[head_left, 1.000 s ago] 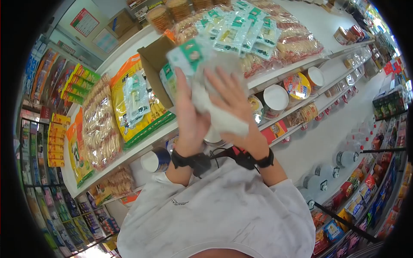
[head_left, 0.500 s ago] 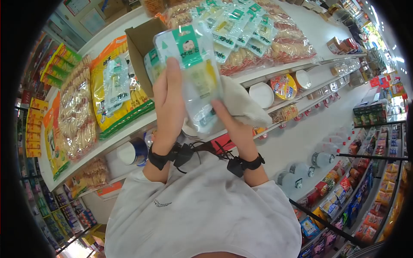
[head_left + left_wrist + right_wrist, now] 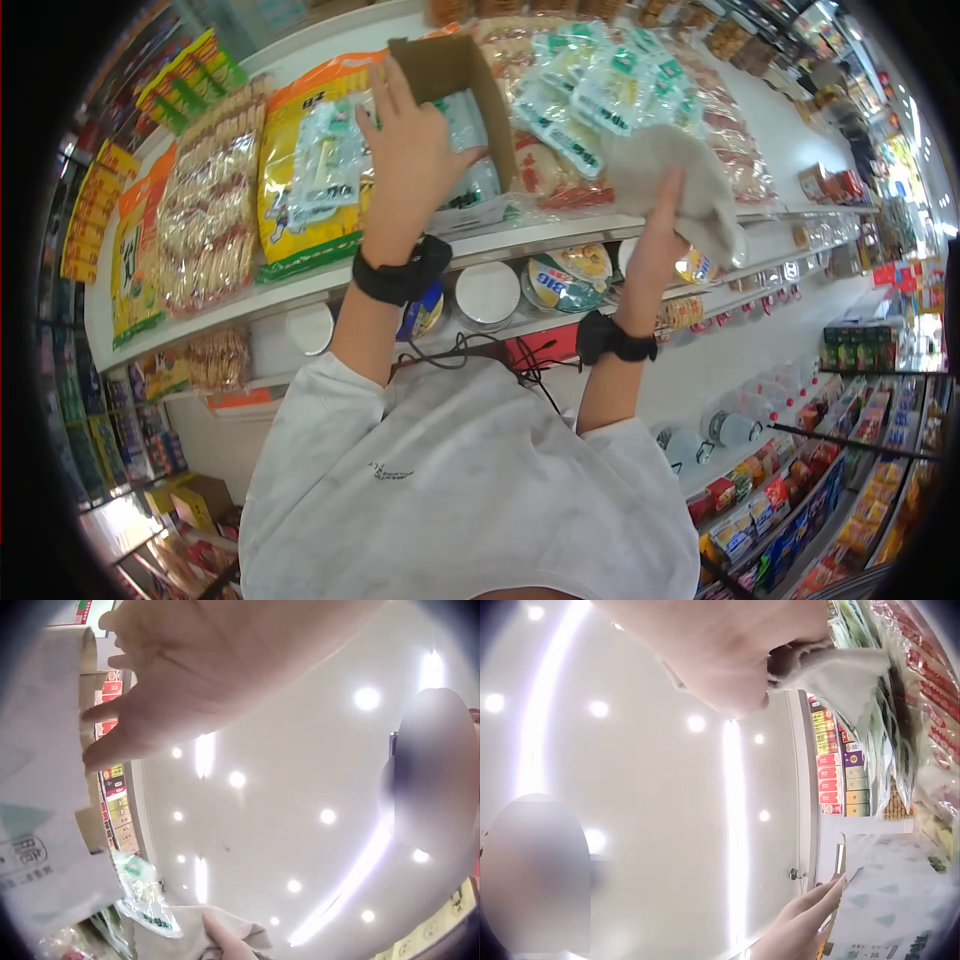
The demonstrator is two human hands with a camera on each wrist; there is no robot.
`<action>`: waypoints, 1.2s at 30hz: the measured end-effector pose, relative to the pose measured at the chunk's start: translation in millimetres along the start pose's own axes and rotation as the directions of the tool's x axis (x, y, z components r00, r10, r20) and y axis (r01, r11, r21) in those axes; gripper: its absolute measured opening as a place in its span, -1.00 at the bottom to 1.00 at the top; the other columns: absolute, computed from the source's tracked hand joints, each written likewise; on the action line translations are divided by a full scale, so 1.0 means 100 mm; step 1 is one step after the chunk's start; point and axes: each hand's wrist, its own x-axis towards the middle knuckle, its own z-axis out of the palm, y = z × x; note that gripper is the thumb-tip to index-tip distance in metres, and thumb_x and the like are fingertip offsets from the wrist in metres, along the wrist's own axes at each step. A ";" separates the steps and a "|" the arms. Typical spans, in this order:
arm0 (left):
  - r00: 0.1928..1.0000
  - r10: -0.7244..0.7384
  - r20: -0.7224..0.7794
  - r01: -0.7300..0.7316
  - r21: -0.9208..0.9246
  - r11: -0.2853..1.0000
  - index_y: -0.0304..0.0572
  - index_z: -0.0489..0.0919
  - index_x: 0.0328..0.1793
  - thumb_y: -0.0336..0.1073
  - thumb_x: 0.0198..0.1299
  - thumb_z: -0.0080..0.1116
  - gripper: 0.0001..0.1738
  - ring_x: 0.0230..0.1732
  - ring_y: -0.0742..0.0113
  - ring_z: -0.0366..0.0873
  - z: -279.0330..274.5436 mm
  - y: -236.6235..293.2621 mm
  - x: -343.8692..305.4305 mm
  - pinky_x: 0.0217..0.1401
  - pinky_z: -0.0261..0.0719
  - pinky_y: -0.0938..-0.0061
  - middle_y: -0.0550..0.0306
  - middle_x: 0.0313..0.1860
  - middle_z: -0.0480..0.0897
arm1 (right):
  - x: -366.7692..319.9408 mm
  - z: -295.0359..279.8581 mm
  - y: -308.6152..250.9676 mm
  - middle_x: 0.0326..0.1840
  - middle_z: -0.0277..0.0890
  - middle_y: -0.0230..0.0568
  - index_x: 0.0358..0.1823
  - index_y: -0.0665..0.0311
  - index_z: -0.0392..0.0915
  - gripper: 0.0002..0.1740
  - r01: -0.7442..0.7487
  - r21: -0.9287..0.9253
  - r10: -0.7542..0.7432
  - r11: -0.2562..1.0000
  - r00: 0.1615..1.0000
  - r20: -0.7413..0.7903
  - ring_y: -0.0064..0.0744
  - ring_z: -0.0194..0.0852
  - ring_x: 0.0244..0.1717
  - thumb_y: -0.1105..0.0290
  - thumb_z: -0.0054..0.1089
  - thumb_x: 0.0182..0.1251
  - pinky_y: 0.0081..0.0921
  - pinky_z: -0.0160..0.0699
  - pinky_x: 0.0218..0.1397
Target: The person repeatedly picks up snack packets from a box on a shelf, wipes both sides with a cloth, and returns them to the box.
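Observation:
Fingers spread, my left hand (image 3: 408,155) is over the left side of an open cardboard box (image 3: 492,95) that has clear-and-green packets (image 3: 470,130) inside. The left wrist view shows this hand (image 3: 202,671) by the box's pale printed side (image 3: 45,825); whether it touches is hard to tell. A grey cloth (image 3: 675,165) is gripped in my right hand (image 3: 655,240), over the right part of a pile of similar packets (image 3: 600,90). In the right wrist view, the cloth (image 3: 844,679) hangs from the hand (image 3: 712,645) beside packets.
Left of the box, more packets (image 3: 325,165) lie on a yellow bag (image 3: 285,215), beside a bag of thin sticks (image 3: 210,220). Bowls of instant noodles (image 3: 570,275) stand on the shelf below the white ledge (image 3: 540,235). Large water bottles (image 3: 735,428) stand on the floor at right.
The packet held between both hands is no longer in them. My left hand has spread its fingers at the box; the right has moved right with the cloth, over the pile.

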 end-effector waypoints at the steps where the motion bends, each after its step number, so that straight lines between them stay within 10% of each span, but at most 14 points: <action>1: 0.997 0.035 -0.072 -0.035 -0.001 0.999 -0.40 0.73 -0.20 0.15 -0.33 0.61 -0.26 0.60 -0.39 -0.12 0.05 -0.01 -0.01 0.36 0.10 -0.48 -0.52 0.57 0.00 | -0.10 -0.04 -0.07 0.39 0.36 -0.19 0.39 0.39 0.30 -0.37 -0.034 0.037 0.034 0.999 0.999 -0.014 -0.40 0.41 0.28 0.20 0.26 0.44 -0.45 0.43 0.28; 5: 0.994 0.110 -0.010 -0.108 0.092 0.990 -0.36 0.74 -0.42 0.13 -0.37 0.60 -0.37 0.58 -0.40 -0.04 0.03 -0.01 -0.04 0.36 0.16 -0.40 -0.58 0.56 -0.01 | -0.35 -0.14 -0.16 0.36 0.37 -0.21 0.37 0.40 0.32 -0.41 -0.092 0.187 0.110 0.978 0.990 -0.089 -0.39 0.42 0.27 0.25 0.25 0.44 -0.41 0.45 0.28; 14: 0.990 0.118 -0.075 -0.117 0.022 0.993 -0.43 0.71 -0.24 -0.07 0.03 0.39 -0.55 0.57 -0.44 -0.04 0.11 -0.14 0.01 0.55 0.09 0.00 -0.55 0.57 0.04 | -0.56 -0.22 -0.17 0.25 0.51 -0.13 0.26 0.47 0.45 -0.49 -0.183 0.070 0.188 0.981 0.979 -0.083 -0.39 0.46 0.23 0.21 0.20 0.48 -0.45 0.39 0.30; 19: 0.967 -0.001 -0.254 -0.124 -0.475 0.871 -0.44 0.61 0.06 -0.22 0.38 0.12 -0.64 0.40 -0.03 0.36 -0.17 -0.07 -0.02 0.40 0.36 0.20 -0.31 0.51 0.27 | -0.71 -0.23 -0.22 0.18 0.57 -0.17 0.21 0.43 0.50 -0.58 -0.175 0.157 0.161 0.972 0.982 0.099 -0.43 0.51 0.15 0.30 0.22 0.46 -0.45 0.42 0.26; 21: 0.978 -0.172 -0.121 -0.013 -0.849 0.528 -0.44 0.53 0.21 -0.30 0.48 0.02 -0.65 0.21 0.30 0.53 -0.48 0.22 -0.12 0.25 0.51 0.40 -0.14 0.40 0.44 | -0.80 -0.25 -0.27 0.27 0.49 -0.09 0.22 0.45 0.49 -0.59 -0.308 0.219 0.253 0.926 0.936 0.245 -0.34 0.43 0.27 0.30 0.15 0.49 -0.42 0.31 0.36; 24: 0.944 -0.272 0.185 0.224 -0.967 0.121 -0.46 0.48 0.28 -0.32 0.45 0.06 -0.61 0.24 0.26 0.51 -0.68 0.44 -0.28 0.25 0.50 0.40 -0.08 0.34 0.49 | -0.83 -0.11 -0.38 0.43 0.28 0.10 0.17 0.46 0.50 -0.60 -0.049 0.164 -0.017 0.985 0.926 0.377 -0.01 0.20 0.45 0.36 0.19 0.39 -0.24 0.15 0.49; 26: 0.961 -0.142 0.238 0.269 -0.925 0.269 -0.49 0.35 0.41 -0.29 0.45 0.04 -0.48 0.35 0.24 0.42 -0.74 0.56 -0.43 0.38 0.36 0.40 -0.07 0.37 0.45 | -0.76 -0.01 -0.45 0.55 0.08 0.24 0.13 0.45 0.49 -0.57 0.468 0.062 -0.443 0.882 0.774 0.452 0.26 -0.03 0.57 0.41 0.22 0.27 -0.05 0.00 0.57; 28: 0.967 -0.004 0.256 0.256 -0.965 0.049 -0.45 0.29 0.48 -0.24 0.45 0.01 -0.42 0.41 0.21 0.36 -0.71 0.77 -0.53 0.46 0.27 0.37 -0.08 0.40 0.42 | -0.81 0.09 -0.49 0.57 0.02 0.28 0.11 0.42 0.50 -0.54 0.540 0.064 -0.485 0.839 0.690 0.537 0.33 -0.12 0.59 0.38 0.24 0.18 0.07 -0.07 0.58; 36: 0.941 0.037 0.336 0.337 -0.940 -0.046 -0.37 0.18 0.55 -0.03 0.55 -0.14 -0.35 0.37 0.26 0.40 -0.68 0.89 -0.48 0.40 0.36 0.36 -0.05 0.39 0.43 | -0.72 0.12 -0.42 0.58 0.07 0.17 0.06 0.29 0.55 -0.57 0.658 -0.058 -0.526 0.750 0.649 0.550 0.30 -0.13 0.61 0.33 0.21 0.13 0.14 -0.09 0.58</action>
